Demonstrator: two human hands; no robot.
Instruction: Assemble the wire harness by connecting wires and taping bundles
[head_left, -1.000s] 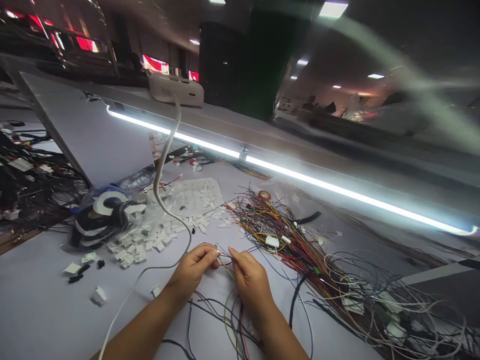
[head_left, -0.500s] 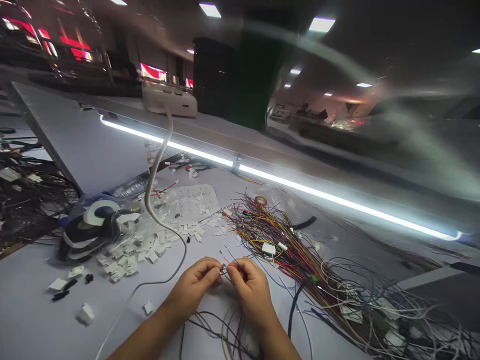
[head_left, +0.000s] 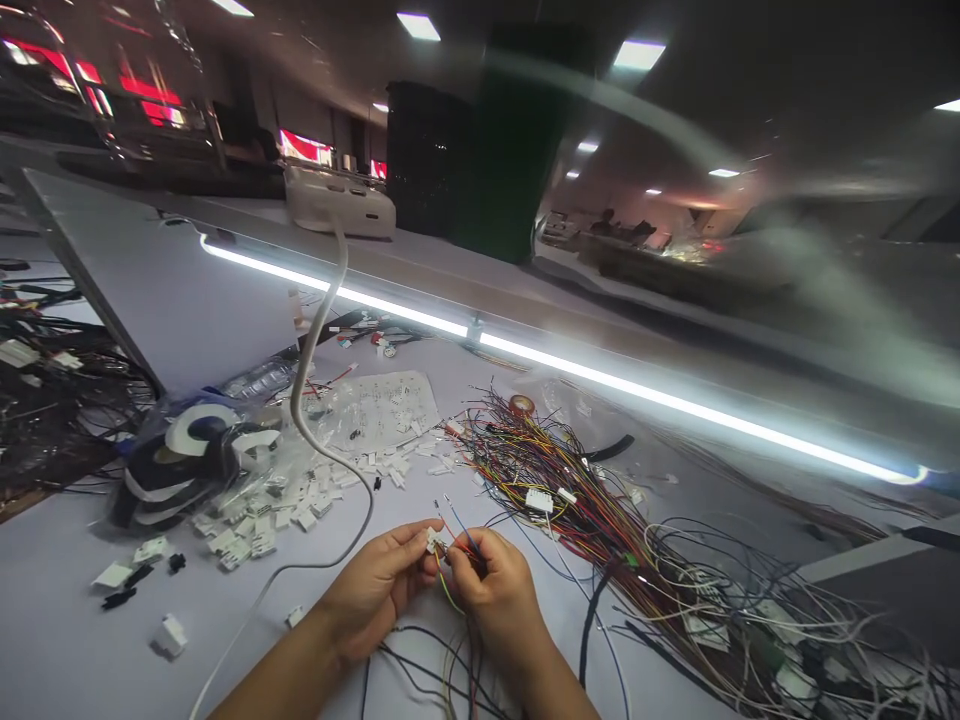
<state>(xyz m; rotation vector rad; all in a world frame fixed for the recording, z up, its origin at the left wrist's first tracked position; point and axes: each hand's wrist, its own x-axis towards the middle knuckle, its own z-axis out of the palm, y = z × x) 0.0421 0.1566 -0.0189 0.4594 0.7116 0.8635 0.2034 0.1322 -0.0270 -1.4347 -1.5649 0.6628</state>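
My left hand (head_left: 375, 590) pinches a small white connector (head_left: 433, 541) between thumb and fingers. Right beside it, my right hand (head_left: 491, 590) grips several thin coloured wires (head_left: 459, 528) whose ends reach the connector; a red and a blue end stick up past my fingers. The rest of these wires trail down toward me, over the white table (head_left: 67, 650). Both hands touch at the fingertips, low in the middle of the view.
A big tangle of coloured wires (head_left: 570, 480) lies right of my hands. Loose white connectors (head_left: 292, 495) are scattered to the left, by tape rolls (head_left: 187, 450) in a bag. A grey cable (head_left: 319, 330) hangs from a box above. A light bar (head_left: 600, 385) crosses behind.
My hands have drawn a little toward me and closer together. The white connector now shows at my left fingertips, and the wire ends stand up beyond my right fingers.
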